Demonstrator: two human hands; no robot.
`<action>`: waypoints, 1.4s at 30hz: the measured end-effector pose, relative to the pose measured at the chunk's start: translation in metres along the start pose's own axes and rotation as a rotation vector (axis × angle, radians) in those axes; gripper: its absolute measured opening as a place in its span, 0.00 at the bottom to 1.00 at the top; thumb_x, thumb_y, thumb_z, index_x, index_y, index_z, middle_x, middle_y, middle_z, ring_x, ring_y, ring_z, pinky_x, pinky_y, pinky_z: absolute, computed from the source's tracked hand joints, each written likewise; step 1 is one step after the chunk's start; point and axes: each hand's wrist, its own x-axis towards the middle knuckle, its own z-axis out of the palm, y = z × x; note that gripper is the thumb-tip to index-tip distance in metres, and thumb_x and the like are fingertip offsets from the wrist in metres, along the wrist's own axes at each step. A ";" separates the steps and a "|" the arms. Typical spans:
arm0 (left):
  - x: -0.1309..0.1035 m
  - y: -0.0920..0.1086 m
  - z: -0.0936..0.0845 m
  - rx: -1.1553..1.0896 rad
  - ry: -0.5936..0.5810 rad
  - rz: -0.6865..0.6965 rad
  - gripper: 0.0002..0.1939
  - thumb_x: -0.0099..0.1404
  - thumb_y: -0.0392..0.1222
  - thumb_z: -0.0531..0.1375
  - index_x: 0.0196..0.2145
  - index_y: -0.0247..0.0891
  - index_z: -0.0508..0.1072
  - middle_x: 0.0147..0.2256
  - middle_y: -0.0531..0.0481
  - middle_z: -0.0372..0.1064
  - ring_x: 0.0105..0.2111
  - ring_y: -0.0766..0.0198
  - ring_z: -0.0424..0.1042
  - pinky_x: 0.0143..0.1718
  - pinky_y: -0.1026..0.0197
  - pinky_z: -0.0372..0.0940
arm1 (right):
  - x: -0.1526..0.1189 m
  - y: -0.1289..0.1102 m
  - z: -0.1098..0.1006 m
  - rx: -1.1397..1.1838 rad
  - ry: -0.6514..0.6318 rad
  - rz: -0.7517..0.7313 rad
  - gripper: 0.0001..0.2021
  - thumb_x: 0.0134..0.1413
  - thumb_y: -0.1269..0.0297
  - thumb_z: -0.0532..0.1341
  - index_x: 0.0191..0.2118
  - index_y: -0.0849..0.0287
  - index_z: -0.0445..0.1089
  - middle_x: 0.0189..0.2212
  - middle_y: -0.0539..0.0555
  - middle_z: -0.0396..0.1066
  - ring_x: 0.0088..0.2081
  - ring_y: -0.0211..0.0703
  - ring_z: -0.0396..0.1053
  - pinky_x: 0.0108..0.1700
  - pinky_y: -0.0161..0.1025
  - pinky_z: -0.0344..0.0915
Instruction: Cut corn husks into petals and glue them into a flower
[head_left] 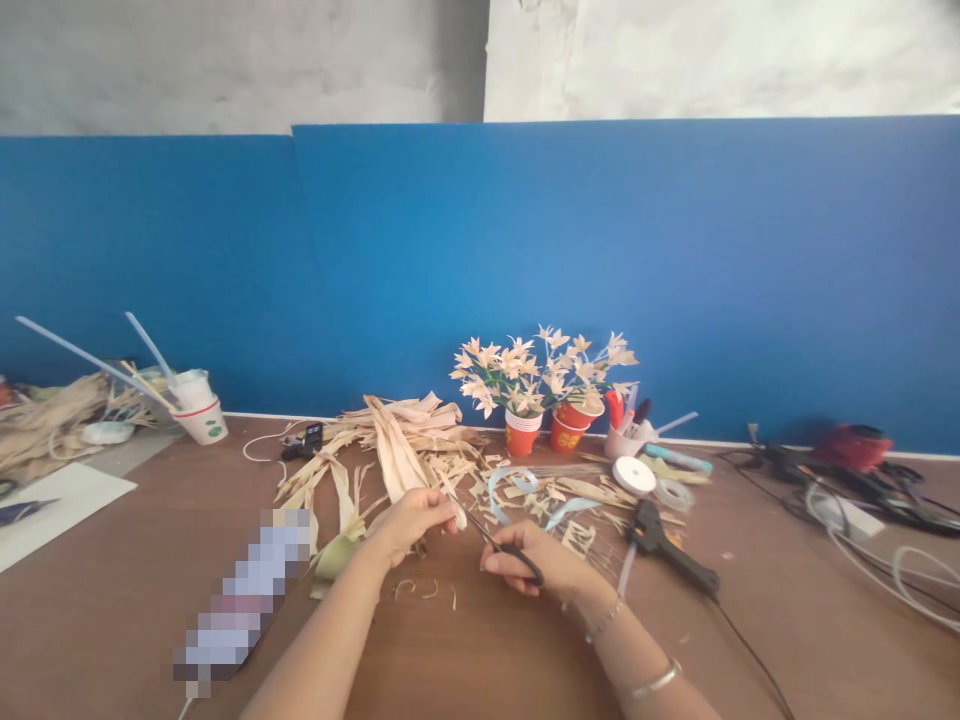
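Observation:
My left hand pinches a small pale piece of corn husk between thumb and fingers. In my right hand is a pair of scissors with dark handles, its blades pointing up and left to the husk piece. Whether the blades touch the husk I cannot tell. Thin curled trimmings lie on the brown table below my hands. Just beyond them spreads a heap of dry corn husks, with cut scraps and a pale blue ribbon to its right.
Husk flowers stand in red paper cups against the blue partition. Right of my hand lie a black glue gun with a trailing cord, a white spool and clear tape. At left are a white cup and a blurred-out object.

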 end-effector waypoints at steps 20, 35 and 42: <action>0.004 -0.003 0.017 -0.205 0.038 -0.055 0.10 0.48 0.44 0.65 0.25 0.35 0.71 0.24 0.50 0.73 0.28 0.63 0.70 0.35 0.63 0.59 | 0.003 -0.002 0.003 -0.035 0.082 -0.010 0.19 0.45 0.50 0.64 0.30 0.65 0.70 0.11 0.43 0.59 0.12 0.27 0.52 0.14 0.27 0.47; 0.002 0.000 0.014 -0.170 0.037 -0.062 0.10 0.49 0.45 0.64 0.26 0.35 0.72 0.25 0.50 0.73 0.28 0.64 0.70 0.33 0.63 0.58 | 0.001 -0.002 0.000 -0.033 0.061 -0.009 0.17 0.47 0.52 0.64 0.30 0.64 0.71 0.11 0.42 0.58 0.12 0.27 0.51 0.14 0.27 0.46; 0.002 0.001 0.011 -0.193 0.048 -0.046 0.08 0.50 0.43 0.64 0.25 0.35 0.74 0.24 0.48 0.74 0.28 0.62 0.70 0.34 0.62 0.58 | 0.000 -0.004 -0.002 -0.048 0.065 -0.024 0.17 0.47 0.51 0.64 0.30 0.64 0.71 0.11 0.42 0.58 0.12 0.27 0.51 0.15 0.27 0.46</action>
